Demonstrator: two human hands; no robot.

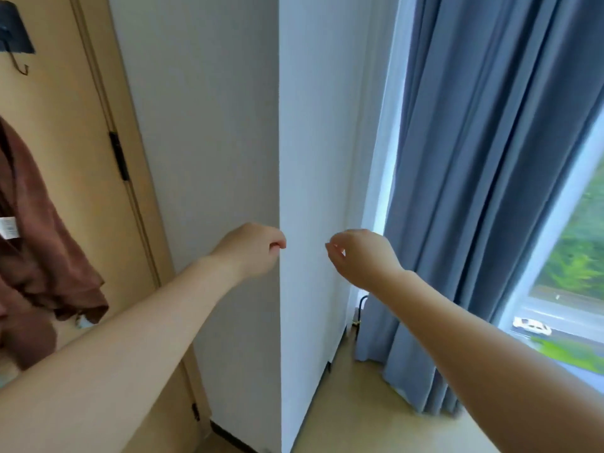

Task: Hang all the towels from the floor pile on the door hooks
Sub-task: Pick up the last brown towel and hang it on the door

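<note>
Hovering before the wall corner (279, 125), left hand (251, 250) and right hand (359, 256) curl loosely, empty; brown towel (39, 256) hangs at nine o'clock.

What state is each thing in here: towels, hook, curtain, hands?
brown towel: hanging on the door.
dark towel: hanging higher on the door.
hook: bare.
curtain: drawn partly aside, window showing.
left hand: loosely curled, empty.
right hand: loosely curled, empty.
</note>
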